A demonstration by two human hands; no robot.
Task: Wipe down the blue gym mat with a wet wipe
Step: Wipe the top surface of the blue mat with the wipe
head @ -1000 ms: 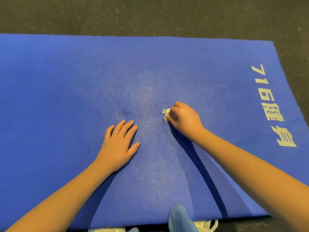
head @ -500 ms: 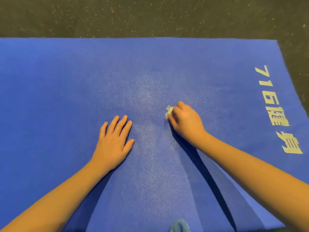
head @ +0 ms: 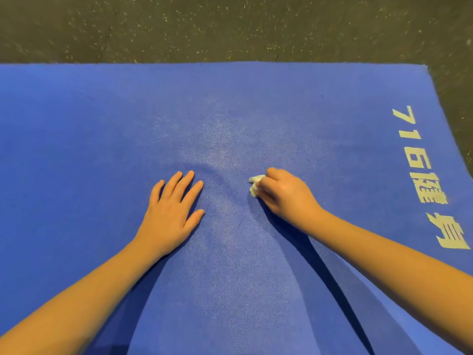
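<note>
My left hand (head: 171, 213) lies flat, palm down, just left of the frame's centre, with the fingers straight, slightly spread and pointing toward the top. Its bare forearm runs back to the lower left corner. My right hand (head: 284, 193), right of centre, is curled knuckles-up around a crumpled wet wipe (head: 256, 184). That forearm stretches to the lower right edge.

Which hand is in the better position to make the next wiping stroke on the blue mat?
The right hand: it holds the crumpled wet wipe against the blue mat. The left hand lies flat and empty on the mat, probably steadying it.
</note>
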